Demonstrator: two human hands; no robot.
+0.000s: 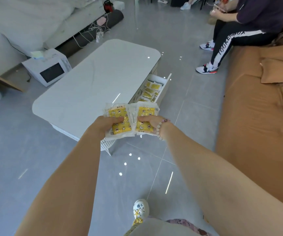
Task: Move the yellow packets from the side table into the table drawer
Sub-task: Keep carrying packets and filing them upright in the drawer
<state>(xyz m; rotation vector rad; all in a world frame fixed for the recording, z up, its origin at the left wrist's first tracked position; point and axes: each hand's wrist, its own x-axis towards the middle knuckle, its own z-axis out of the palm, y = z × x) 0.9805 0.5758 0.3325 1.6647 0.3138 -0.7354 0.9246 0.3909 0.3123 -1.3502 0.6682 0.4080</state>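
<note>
My left hand (109, 124) grips a stack of yellow packets (118, 113) in clear wrapping. Right beside it, my right hand (148, 122), with a bead bracelet at the wrist, grips a second stack of yellow packets (146, 111). Both stacks hang in the air over the near end of the white coffee table (94, 79). Beyond them the table's drawer (165, 86) stands pulled out on the right side, holding several more yellow packets (150, 91). The side table is out of view.
A brown sofa (256, 116) runs along the right, with a person (239, 29) seated at its far end, feet on the floor near the drawer. A white microwave (50, 68) sits on the grey tiled floor left of the table. Cables lie beyond.
</note>
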